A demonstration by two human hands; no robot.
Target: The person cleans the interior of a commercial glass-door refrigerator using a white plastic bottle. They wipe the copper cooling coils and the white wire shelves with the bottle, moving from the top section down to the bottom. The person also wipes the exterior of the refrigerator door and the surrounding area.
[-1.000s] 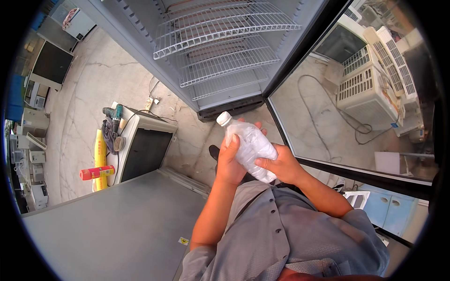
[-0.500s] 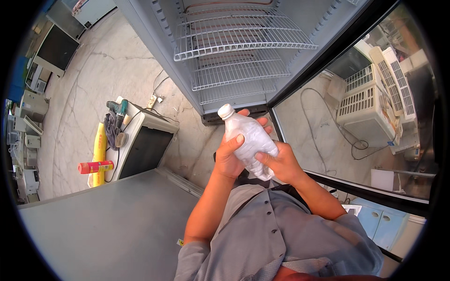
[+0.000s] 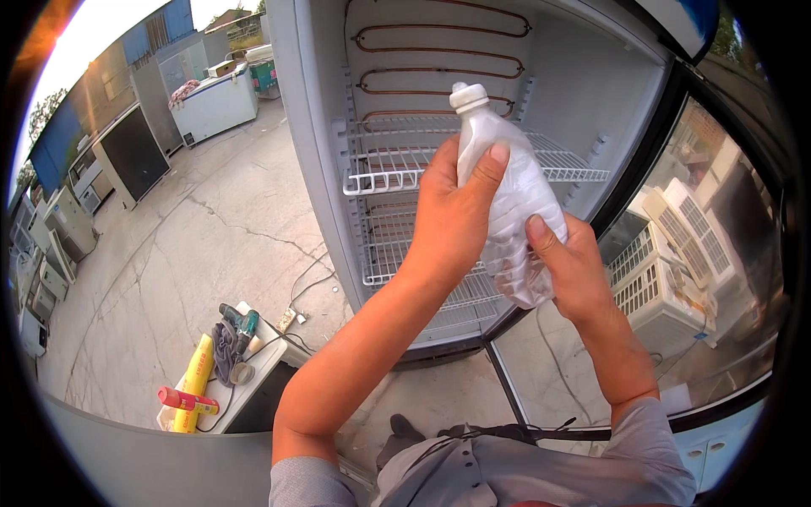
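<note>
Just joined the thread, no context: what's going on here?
A person has a whitish plastic bottle in both bare hands, left hand near the neck, right hand lower down. It is tilted, white top up and leaning left, in front of an open upright cabinet with wire shelves. Off to the left, a drill, a yellow tube and a red can lie on a pale appliance.

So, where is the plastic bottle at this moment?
In the head view, right of centre, the bottle is held by the left hand and right hand, before the wire shelves.
</note>
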